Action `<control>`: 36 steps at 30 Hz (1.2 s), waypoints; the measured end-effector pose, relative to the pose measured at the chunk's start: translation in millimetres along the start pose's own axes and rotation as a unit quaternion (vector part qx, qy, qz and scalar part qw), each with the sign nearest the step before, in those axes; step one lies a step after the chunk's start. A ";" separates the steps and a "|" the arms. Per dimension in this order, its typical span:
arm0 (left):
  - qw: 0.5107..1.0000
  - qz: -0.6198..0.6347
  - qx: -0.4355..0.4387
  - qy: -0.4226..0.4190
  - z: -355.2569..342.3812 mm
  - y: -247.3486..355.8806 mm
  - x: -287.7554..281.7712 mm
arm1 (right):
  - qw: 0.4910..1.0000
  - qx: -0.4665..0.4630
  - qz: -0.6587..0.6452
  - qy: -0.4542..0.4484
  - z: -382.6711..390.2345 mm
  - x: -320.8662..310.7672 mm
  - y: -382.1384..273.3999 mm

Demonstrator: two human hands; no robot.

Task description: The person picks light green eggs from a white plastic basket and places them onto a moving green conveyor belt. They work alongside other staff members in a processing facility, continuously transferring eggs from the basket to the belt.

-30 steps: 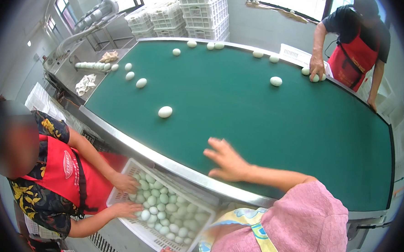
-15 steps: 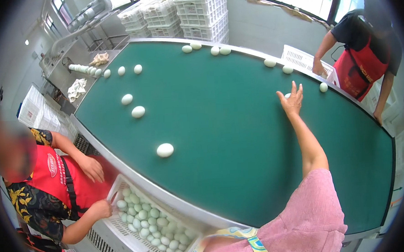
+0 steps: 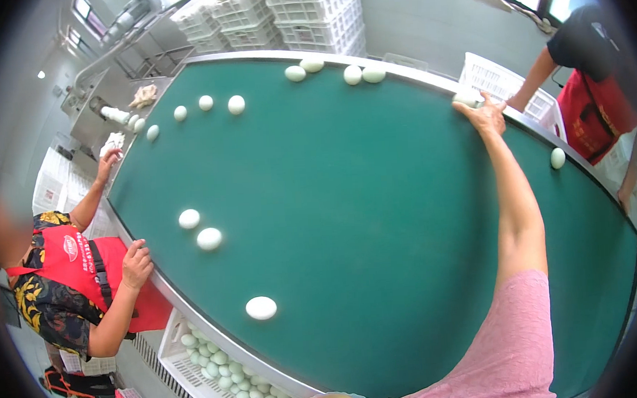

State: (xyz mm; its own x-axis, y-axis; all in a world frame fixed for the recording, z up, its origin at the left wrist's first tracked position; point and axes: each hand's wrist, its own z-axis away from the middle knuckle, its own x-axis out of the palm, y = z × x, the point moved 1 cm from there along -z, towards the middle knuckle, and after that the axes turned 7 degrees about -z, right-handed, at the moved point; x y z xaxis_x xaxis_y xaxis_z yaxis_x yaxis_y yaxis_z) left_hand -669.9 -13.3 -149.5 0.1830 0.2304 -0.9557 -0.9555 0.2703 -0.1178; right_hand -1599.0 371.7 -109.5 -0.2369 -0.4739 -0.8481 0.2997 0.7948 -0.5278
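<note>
Stretched out to the far rim of the green conveyor belt (image 3: 346,176), my right hand (image 3: 485,116) curls its thumb and fingers around a pale egg (image 3: 464,98). The egg is partly covered by my fingers, and I cannot make out whether more eggs lie under the palm. To the right of the hand, a single egg (image 3: 558,158) rests near the far rail. Along the far edge lie two pairs of eggs, one of them an egg (image 3: 352,75) left of my hand. A larger-looking egg (image 3: 261,308) sits on the near left of the belt. My left hand is out of view.
A white crate of eggs (image 3: 226,369) stands below the near rail. At the left, a co-worker in a red apron (image 3: 69,248) has both hands by the belt edge. Across the belt, another person (image 3: 591,105) reaches toward a white crate (image 3: 496,78). Stacked crates (image 3: 316,15) stand behind.
My right hand has reached farther out to the far rail and closed around an egg. Eggs on the left have shifted nearer. The left co-worker let go of the egg crate and raised both hands.
</note>
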 end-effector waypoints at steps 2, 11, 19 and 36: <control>0.996 -0.047 0.040 -0.064 0.8 2.8 4.4 | 0.998 -0.051 0.013 -0.019 6.5 -4.4 5.3; 0.969 0.177 0.044 0.166 15.8 -0.1 65.9 | 0.995 -0.022 -0.005 0.102 -12.7 21.9 29.4; 0.973 0.180 -0.023 0.145 18.5 25.5 18.3 | 0.981 -0.185 -0.051 -0.002 94.2 28.9 19.6; 0.876 0.364 0.001 0.316 14.4 2.5 13.0 | 0.473 -0.535 -0.184 -0.675 627.8 -82.7 -143.2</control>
State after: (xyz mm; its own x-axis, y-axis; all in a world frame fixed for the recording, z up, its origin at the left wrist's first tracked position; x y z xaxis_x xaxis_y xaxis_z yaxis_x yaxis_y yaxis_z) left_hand -666.6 3.8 -158.3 -0.6402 -0.2217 -0.7356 -0.7652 0.2687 0.5850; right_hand -1042.2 59.1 7.2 0.9322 0.1092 -0.3452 -0.3428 -0.0401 -0.9385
